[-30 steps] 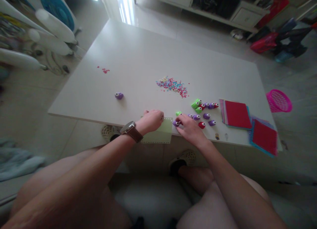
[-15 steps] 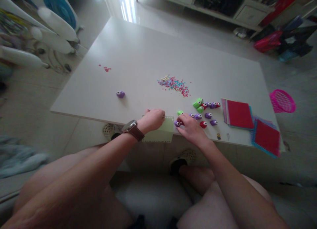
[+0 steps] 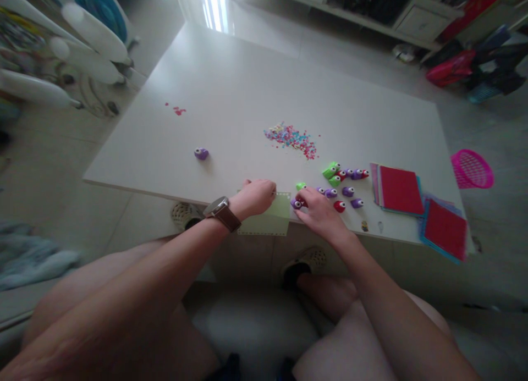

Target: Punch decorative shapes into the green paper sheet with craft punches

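My left hand (image 3: 259, 197), with a watch (image 3: 223, 211) on its wrist, is closed at the top of a pale green sheet (image 3: 266, 221) with a dotted border. What its fingers hold, if anything, is hidden. The sheet hangs partly over the table's front edge. To its right, my right hand (image 3: 319, 209) has its fingers closed around a small purple one-eyed figure (image 3: 296, 203), with a bit of red showing beside it. More such figures stand around that hand: a green one (image 3: 301, 186), a purple one (image 3: 331, 193) and a red one (image 3: 339, 206).
A heap of coloured confetti (image 3: 292, 139) lies mid-table, with a few red bits (image 3: 179, 111) at left. A lone purple figure (image 3: 201, 154) stands at left. Felt stacks (image 3: 401, 189) lie at right, one overhanging the edge. A pink basket (image 3: 472, 169) is beyond the table.
The view has shifted very slightly. Both hands keep the same places and grips, and the figures on the table have not visibly moved.
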Action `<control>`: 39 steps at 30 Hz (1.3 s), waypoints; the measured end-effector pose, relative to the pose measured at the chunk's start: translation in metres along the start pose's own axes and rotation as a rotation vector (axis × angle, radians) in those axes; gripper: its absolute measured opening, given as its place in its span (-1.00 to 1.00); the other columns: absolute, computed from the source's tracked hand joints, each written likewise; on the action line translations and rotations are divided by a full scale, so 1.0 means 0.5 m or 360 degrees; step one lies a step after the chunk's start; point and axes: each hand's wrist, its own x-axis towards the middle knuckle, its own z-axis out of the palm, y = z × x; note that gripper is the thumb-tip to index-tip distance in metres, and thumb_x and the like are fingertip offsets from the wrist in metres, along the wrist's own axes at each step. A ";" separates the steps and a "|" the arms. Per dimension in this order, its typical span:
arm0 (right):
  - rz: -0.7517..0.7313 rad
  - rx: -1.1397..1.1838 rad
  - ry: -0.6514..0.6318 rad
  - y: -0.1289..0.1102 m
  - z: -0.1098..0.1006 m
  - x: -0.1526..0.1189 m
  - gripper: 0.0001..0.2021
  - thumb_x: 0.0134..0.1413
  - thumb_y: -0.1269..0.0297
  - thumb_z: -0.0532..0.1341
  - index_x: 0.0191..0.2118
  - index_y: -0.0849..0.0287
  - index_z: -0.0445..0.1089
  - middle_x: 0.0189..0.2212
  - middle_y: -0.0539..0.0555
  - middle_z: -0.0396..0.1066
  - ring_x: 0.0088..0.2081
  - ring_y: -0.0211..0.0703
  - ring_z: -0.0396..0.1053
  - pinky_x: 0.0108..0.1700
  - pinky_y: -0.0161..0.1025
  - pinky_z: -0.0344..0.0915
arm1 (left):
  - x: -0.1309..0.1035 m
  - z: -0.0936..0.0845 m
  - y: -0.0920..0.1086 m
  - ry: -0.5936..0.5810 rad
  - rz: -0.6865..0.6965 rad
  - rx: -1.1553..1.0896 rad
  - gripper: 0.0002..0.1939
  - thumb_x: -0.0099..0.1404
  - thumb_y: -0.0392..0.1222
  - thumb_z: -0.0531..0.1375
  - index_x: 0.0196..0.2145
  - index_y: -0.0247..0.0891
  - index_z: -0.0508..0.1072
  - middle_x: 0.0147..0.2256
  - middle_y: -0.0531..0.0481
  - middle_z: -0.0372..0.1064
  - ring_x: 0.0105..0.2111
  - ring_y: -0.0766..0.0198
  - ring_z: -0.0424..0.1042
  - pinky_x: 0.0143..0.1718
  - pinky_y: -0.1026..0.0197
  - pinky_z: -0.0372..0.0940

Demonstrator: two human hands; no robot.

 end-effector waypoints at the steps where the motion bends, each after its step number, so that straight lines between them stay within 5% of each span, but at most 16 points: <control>1: -0.0005 0.0007 -0.0005 -0.001 -0.001 0.000 -0.84 0.15 0.51 0.24 -0.27 0.11 0.29 -0.22 0.08 0.40 -0.20 -0.08 0.36 -0.13 -0.19 0.20 | 0.001 0.001 -0.001 0.0002 -0.0001 0.0001 -0.74 0.45 -0.22 0.08 -0.19 -0.24 0.58 -0.08 -0.19 0.60 -0.02 -0.02 0.51 0.08 -0.10 0.25; 19: -0.0047 0.0070 -0.0034 -0.007 0.009 -0.001 -0.78 0.15 0.60 0.21 -0.17 0.14 0.41 -0.16 0.12 0.47 -0.09 -0.03 0.41 -0.01 -0.15 0.28 | -0.004 0.015 0.003 0.0086 0.0058 -0.0013 -0.71 0.44 -0.31 0.02 -0.10 -0.23 0.53 -0.06 -0.16 0.57 -0.03 0.03 0.47 0.06 -0.06 0.20; 26: 0.0271 0.0372 0.0008 -0.007 0.009 0.001 -0.90 0.31 0.29 0.28 -0.15 0.20 0.49 -0.13 0.16 0.52 -0.20 -0.09 0.44 -0.10 -0.16 0.33 | -0.027 0.009 0.024 0.0390 0.0131 0.0266 -0.69 0.37 -0.28 0.16 0.06 -0.26 0.43 0.11 -0.28 0.40 0.13 -0.13 0.35 0.02 -0.07 0.27; 32: 0.0505 0.0576 -0.0196 -0.025 -0.008 0.007 -0.93 0.33 0.39 0.26 -0.21 0.22 0.50 -0.21 0.13 0.56 -0.25 -0.15 0.48 -0.16 -0.22 0.35 | -0.021 0.011 0.023 0.0106 0.0072 0.0131 -0.72 0.44 -0.31 -0.01 -0.13 -0.24 0.50 -0.20 -0.16 0.55 -0.25 0.11 0.51 -0.28 0.13 0.24; 39: 0.0522 0.0576 -0.0150 -0.020 -0.009 0.011 -0.94 0.26 0.46 0.31 -0.24 0.20 0.53 -0.25 0.10 0.60 -0.25 -0.15 0.50 -0.15 -0.23 0.35 | -0.020 0.017 0.018 0.0108 0.0119 0.0123 -0.81 0.39 -0.12 0.18 -0.12 -0.23 0.51 -0.16 -0.16 0.59 -0.19 0.08 0.56 -0.26 0.15 0.29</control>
